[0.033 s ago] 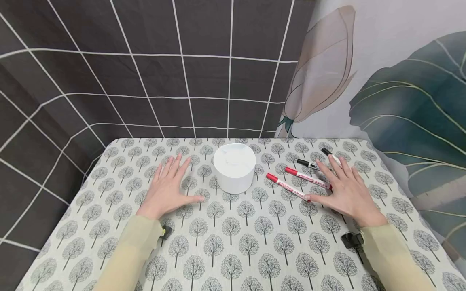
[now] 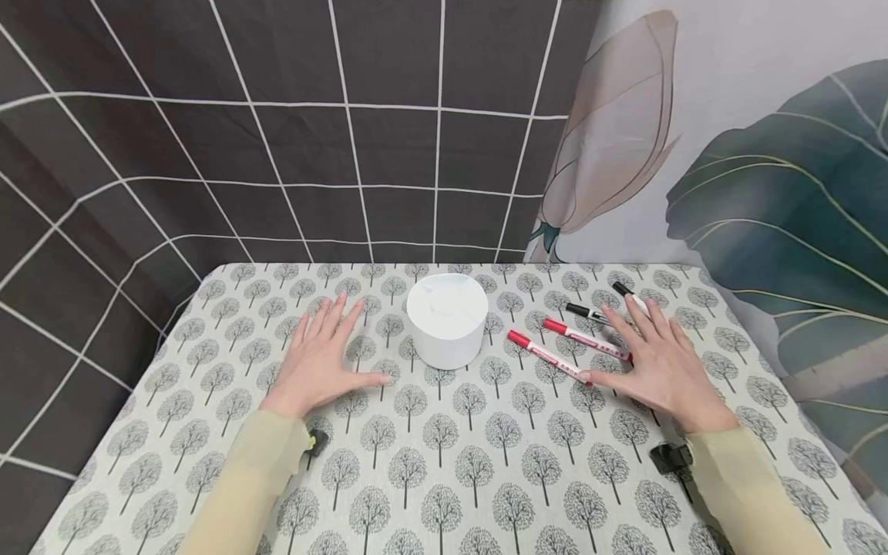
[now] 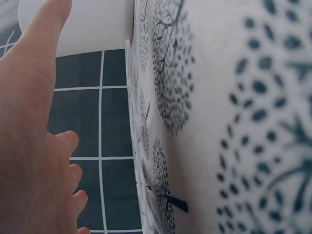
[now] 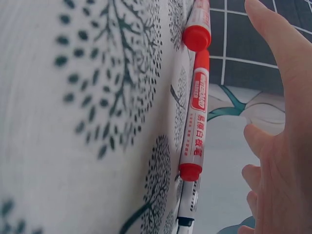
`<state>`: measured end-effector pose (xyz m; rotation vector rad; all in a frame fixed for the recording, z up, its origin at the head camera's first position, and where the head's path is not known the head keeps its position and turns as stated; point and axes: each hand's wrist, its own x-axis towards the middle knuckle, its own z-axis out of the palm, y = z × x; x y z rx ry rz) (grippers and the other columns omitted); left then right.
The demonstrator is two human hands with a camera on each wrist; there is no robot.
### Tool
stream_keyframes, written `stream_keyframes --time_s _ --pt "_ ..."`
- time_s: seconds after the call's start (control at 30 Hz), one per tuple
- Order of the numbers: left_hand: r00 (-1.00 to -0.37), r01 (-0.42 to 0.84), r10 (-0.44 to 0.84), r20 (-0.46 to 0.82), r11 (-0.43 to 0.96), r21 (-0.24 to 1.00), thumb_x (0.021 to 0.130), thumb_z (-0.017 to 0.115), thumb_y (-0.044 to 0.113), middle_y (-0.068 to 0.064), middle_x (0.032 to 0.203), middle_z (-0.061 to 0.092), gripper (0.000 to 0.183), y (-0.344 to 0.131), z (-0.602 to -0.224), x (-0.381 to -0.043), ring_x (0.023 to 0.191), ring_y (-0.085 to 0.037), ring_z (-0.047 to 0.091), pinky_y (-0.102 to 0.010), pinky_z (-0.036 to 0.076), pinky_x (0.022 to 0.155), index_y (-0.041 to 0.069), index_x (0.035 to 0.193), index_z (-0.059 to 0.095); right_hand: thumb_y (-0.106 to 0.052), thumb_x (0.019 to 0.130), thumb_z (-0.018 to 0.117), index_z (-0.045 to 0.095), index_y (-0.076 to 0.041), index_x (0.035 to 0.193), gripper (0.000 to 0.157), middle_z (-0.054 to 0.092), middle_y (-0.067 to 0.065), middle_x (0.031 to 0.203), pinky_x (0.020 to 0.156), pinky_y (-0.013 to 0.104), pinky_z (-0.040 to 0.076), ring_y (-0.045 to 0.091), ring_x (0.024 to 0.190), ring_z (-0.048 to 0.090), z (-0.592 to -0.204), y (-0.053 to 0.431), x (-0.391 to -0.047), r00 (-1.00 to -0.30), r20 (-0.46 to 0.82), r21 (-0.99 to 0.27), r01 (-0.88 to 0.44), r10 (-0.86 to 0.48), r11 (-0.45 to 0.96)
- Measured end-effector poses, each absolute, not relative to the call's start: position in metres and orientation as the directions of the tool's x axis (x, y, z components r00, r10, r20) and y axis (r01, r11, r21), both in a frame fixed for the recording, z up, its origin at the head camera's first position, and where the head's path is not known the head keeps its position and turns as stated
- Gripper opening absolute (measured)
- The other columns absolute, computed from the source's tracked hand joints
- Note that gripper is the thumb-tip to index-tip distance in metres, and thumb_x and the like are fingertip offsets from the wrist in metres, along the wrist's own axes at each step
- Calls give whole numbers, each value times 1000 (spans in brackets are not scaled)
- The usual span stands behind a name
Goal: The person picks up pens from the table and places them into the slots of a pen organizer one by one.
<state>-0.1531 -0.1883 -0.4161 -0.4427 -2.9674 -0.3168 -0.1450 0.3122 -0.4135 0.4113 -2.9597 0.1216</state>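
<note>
A round white container (image 2: 447,347) stands upright near the middle of the table; its white top does not show whether it is lidded. To its left, my left hand (image 2: 319,358) is spread with straight fingers, apart from the container and holding nothing. My right hand (image 2: 662,366) is spread likewise at the right, over the near ends of the markers. Two red-capped whiteboard markers, a nearer one (image 2: 544,356) and a farther one (image 2: 586,339), lie side by side. Behind them are a black-capped marker (image 2: 588,313) and another black-capped marker (image 2: 624,290), partly hidden by the right fingers. In the right wrist view, a gap separates the hand from a red marker (image 4: 195,122).
A cloth printed with trees (image 2: 440,462) covers the table. A dark curtain with white grid lines (image 2: 395,146) hangs behind and at the left. Another curtain with large leaves and a flower (image 2: 617,154) hangs at the right.
</note>
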Motion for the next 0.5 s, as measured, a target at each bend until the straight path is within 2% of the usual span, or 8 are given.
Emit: stream_keyframes --time_s 0.23,0.43,0.5 --pt "-948 303 277 157 936 179 60 49 88 2 154 -12 117 -190 -418 -156 138 -20 -11 -41 -14 108 34 150 -2 -76 72 54 6 -31 151 103 -9 2 154 107 46 -15 22 137 -16 -414 311 -144 -952 152 -66 -278 -266 958" --pt "-946 306 280 162 937 171 59 48 89 2 154 -13 118 -189 -417 -158 139 -20 -9 -42 -13 109 33 149 -3 -74 72 57 6 -31 151 103 -7 4 155 108 44 -13 25 138 -13 -411 310 -145 -948 173 -95 -287 -268 953" --pt "-945 309 281 166 934 180 59 50 88 2 154 -13 119 -188 -416 -159 139 -20 -9 -44 -11 109 32 149 -4 -73 72 58 7 -31 151 103 -5 4 155 109 48 -9 25 138 -11 -410 310 -145 -946 185 -108 -290 -267 951"
